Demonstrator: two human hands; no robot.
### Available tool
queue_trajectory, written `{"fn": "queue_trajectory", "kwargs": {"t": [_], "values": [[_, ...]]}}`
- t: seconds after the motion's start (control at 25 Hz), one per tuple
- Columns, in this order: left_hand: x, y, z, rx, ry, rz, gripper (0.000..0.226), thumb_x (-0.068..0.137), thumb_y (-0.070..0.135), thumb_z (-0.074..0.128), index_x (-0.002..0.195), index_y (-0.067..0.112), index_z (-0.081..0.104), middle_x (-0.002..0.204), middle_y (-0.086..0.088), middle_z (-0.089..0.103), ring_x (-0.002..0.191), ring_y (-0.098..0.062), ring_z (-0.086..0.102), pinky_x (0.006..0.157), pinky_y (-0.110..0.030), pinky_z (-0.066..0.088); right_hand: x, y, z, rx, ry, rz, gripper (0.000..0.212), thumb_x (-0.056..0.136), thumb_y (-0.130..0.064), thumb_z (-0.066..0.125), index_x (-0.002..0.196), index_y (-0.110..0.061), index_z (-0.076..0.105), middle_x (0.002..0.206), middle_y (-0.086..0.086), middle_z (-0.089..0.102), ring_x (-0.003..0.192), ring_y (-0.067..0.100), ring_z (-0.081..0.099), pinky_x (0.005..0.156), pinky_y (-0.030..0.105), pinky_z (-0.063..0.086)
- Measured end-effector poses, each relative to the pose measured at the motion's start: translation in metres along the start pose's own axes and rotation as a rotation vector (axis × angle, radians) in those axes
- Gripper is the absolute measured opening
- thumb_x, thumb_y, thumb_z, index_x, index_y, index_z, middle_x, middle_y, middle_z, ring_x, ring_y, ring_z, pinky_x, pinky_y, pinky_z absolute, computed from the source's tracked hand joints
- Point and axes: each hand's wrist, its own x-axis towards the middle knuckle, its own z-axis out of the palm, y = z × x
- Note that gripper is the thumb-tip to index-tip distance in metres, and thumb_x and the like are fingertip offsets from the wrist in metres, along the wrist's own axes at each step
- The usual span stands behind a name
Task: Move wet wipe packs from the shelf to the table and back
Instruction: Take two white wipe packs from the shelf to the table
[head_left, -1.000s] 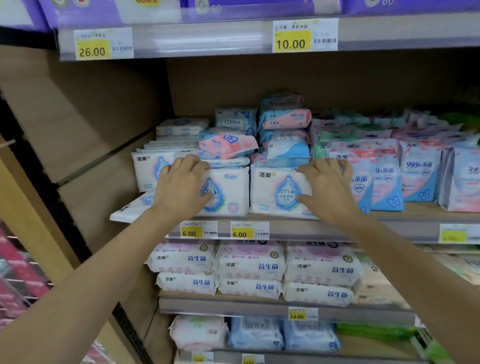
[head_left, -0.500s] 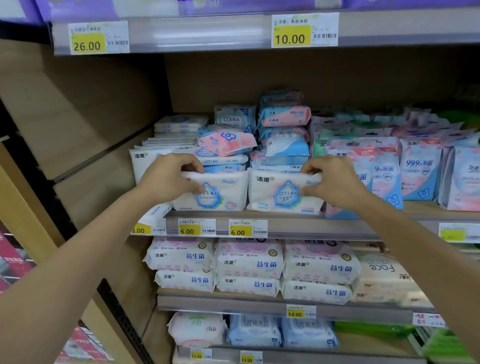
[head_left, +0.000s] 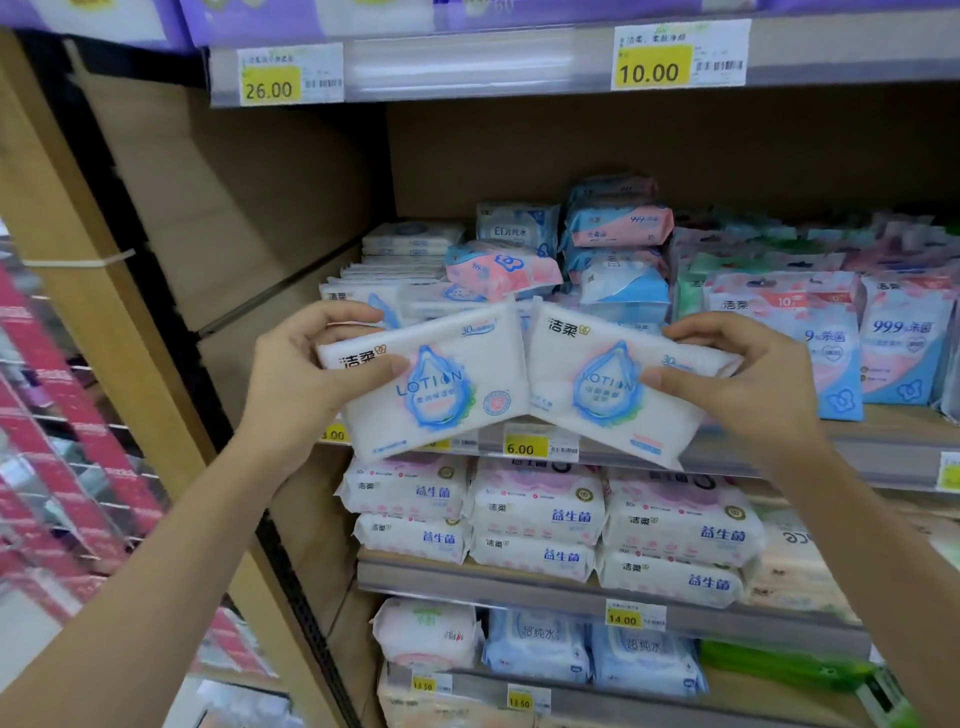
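The left hand (head_left: 296, 384) and right hand (head_left: 743, 384) are each pinching 1 pack (head_left: 431, 384), (head_left: 608, 389) by an end; the slick wrap is risking a slip.

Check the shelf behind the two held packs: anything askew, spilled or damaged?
No damage or spills show. A pink-and-blue pack lies tilted atop the flat white packs, and the blue pack right of it slumps crookedly.
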Motion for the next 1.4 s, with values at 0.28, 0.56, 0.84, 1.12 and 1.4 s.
{"fn": "queue_trajectory", "kwargs": {"t": [0.28,0.56,0.84,1.12,1.4], "values": [[-0.123,-0.029,-0.048,-0.168,0.333,-0.199,0.022,0.062,0.012,0.076,0.079,0.024,0.068,0.082,0.000,0.074,0.080,-0.021,0.073,0.056,-0.029,0.059,-0.080,0.024,0.048,0.394,-0.160,0.152,0.042,0.039,-0.035,0.090,0.077,-0.029,0.073,0.080,-0.006,0.075,0.079,0.016,0.072,0.064,0.031,0.060],[-0.316,-0.015,-0.071,0.040,0.809,-0.392,0.019,0.068,0.005,0.079,0.080,0.018,0.073,0.075,0.000,0.075,0.068,-0.015,0.071,0.051,-0.025,0.054,-0.158,0.029,0.112,0.456,-0.642,0.197,0.031,0.053,-0.042,0.087,0.076,-0.028,0.072,0.078,-0.008,0.074,0.078,0.014,0.072,0.056,0.030,0.059],[-0.531,0.053,-0.087,0.200,1.363,-0.471,0.017,0.067,0.008,0.080,0.077,0.017,0.070,0.065,0.008,0.070,0.061,-0.007,0.066,0.053,-0.020,0.053,-0.298,-0.037,0.196,0.527,-1.198,0.198,0.030,0.057,-0.045,0.082,0.075,-0.024,0.070,0.070,-0.008,0.071,0.069,0.011,0.067,0.054,0.030,0.056],[-0.725,0.133,-0.098,0.244,1.878,-0.418,0.018,0.070,0.006,0.077,0.084,0.015,0.070,0.069,0.005,0.071,0.062,-0.010,0.067,0.050,-0.022,0.052,-0.504,-0.151,0.265,0.630,-1.696,0.175,0.019,0.069,-0.011,0.078,0.071,-0.028,0.070,0.070,-0.004,0.065,0.070,0.014,0.064,0.054,0.033,0.054],[-0.871,0.189,-0.144,0.241,2.194,-0.370,0.010,0.079,0.003,0.069,0.084,0.010,0.065,0.067,0.003,0.072,0.060,-0.012,0.069,0.049,-0.023,0.053,-0.688,-0.256,0.298,0.650,-1.948,0.089,0.015,0.069,-0.014,0.082,0.069,-0.023,0.070,0.065,-0.005,0.069,0.065,0.012,0.069,0.052,0.035,0.056]]}}
